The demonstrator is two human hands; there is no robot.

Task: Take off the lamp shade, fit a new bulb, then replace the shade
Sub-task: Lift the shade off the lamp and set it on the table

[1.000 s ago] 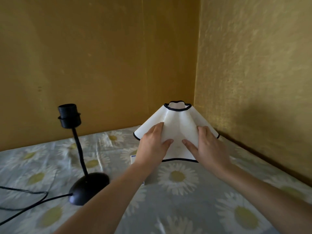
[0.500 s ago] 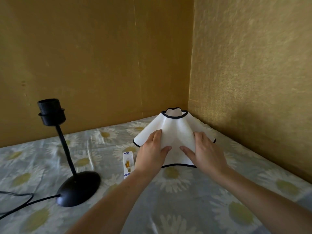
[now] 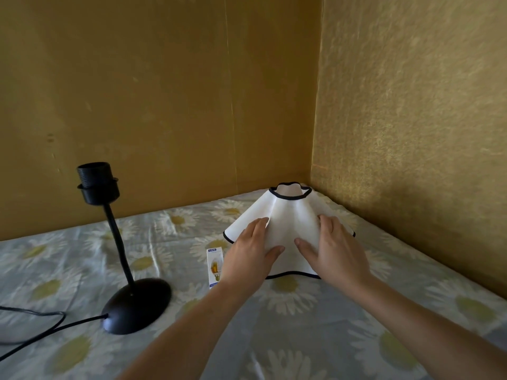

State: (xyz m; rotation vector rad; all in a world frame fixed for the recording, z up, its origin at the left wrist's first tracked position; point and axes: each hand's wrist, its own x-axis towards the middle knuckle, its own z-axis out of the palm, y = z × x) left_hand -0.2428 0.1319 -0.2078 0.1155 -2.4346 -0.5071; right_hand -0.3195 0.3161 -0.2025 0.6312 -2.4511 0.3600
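Observation:
A white fluted lamp shade (image 3: 292, 215) with black trim stands on the bed near the wall corner. My left hand (image 3: 251, 253) lies flat against its left side and my right hand (image 3: 333, 250) against its right side, fingers straight. The black lamp (image 3: 120, 242) stands bare at the left, with an empty socket (image 3: 96, 182) on top and an oval base (image 3: 137, 305). A small LED bulb box (image 3: 214, 267) lies on the sheet just left of my left hand, partly hidden by it.
The daisy-print sheet (image 3: 301, 325) covers the whole surface. A black cord (image 3: 41, 322) runs left from the lamp base. Ochre walls (image 3: 411, 119) close in behind and to the right of the shade.
The view has shifted, so the lamp and the bulb box show more fully. Both hands stay on the shade, which stands in the same spot near the corner.

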